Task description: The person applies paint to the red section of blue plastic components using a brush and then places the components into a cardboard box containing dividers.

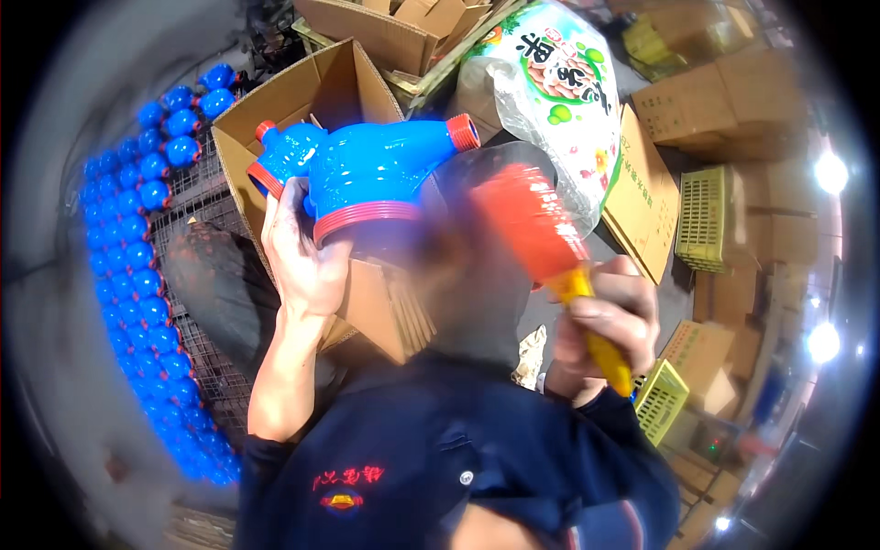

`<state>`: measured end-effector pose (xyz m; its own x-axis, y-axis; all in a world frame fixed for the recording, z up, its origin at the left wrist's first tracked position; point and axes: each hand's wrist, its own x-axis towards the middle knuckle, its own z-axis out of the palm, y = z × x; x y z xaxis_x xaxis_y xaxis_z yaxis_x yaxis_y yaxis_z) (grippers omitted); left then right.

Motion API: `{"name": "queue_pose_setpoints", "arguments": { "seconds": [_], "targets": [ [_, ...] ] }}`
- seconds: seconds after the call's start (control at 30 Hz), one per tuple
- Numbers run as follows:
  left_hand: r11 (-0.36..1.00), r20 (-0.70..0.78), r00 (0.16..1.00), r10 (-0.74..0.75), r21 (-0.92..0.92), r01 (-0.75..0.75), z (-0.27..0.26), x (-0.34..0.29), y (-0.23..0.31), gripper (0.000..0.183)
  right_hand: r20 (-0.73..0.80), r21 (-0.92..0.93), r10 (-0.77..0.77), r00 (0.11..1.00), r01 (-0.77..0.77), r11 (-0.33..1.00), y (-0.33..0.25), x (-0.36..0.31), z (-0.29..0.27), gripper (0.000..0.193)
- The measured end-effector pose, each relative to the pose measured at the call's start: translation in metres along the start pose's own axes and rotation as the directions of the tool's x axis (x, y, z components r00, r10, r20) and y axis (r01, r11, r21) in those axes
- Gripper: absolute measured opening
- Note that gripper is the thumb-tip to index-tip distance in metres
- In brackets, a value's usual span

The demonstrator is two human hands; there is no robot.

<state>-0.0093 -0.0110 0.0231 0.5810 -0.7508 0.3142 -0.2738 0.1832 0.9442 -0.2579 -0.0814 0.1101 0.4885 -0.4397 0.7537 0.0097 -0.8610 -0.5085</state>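
Observation:
A glossy blue pipe fitting with red threaded ends is held up in front of me, its wide red ring facing down toward me. My left hand grips it from below at its left end, thumb and fingers around the body. In my right hand is a paintbrush with a yellow handle and bristles coated in red paint. The brush is tilted up and left, a short way right of the fitting and apart from it. A blur hides part of the space between them.
An open cardboard box stands behind the fitting. Many blue fittings with red ends stand in rows on a mesh rack at left. A printed plastic bag, flattened cardboard and yellow-green crates lie to the right.

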Motion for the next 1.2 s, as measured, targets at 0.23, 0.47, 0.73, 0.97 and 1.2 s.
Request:
{"name": "queue_pose_setpoints", "arguments": {
  "seconds": [0.23, 0.47, 0.73, 0.97, 1.2],
  "targets": [
    [0.998, 0.046, 0.999, 0.003, 0.055, -0.005, 0.002, -0.001, 0.009, 0.028, 0.126, -0.109, -0.015, 0.992, 0.029, 0.994, 0.003, 0.003, 0.014, 0.038],
    [0.994, 0.012, 0.999, 0.033, 0.105, -0.034, 0.002, -0.003, 0.007, 0.030, 0.160, -0.142, -0.017, 0.987, 0.040, 0.989, -0.001, 0.001, 0.012, 0.036],
    [0.996, 0.010, 1.000, 0.008, 0.088, -0.009, 0.004, -0.003, 0.003, 0.034, -0.236, 0.067, -0.064, 0.970, 0.081, 0.994, -0.004, -0.013, 0.000, 0.024],
    [0.991, -0.006, 0.999, 0.054, 0.119, -0.053, 0.007, -0.006, 0.006, 0.033, 0.018, -0.126, -0.015, 1.000, 0.017, 0.992, -0.003, -0.008, 0.008, 0.039],
    [0.988, -0.012, 0.999, 0.042, 0.149, -0.040, 0.005, -0.005, 0.010, 0.033, 0.125, -0.212, -0.105, 0.987, 0.130, 0.969, -0.003, 0.001, 0.019, 0.040]
  ]
}}
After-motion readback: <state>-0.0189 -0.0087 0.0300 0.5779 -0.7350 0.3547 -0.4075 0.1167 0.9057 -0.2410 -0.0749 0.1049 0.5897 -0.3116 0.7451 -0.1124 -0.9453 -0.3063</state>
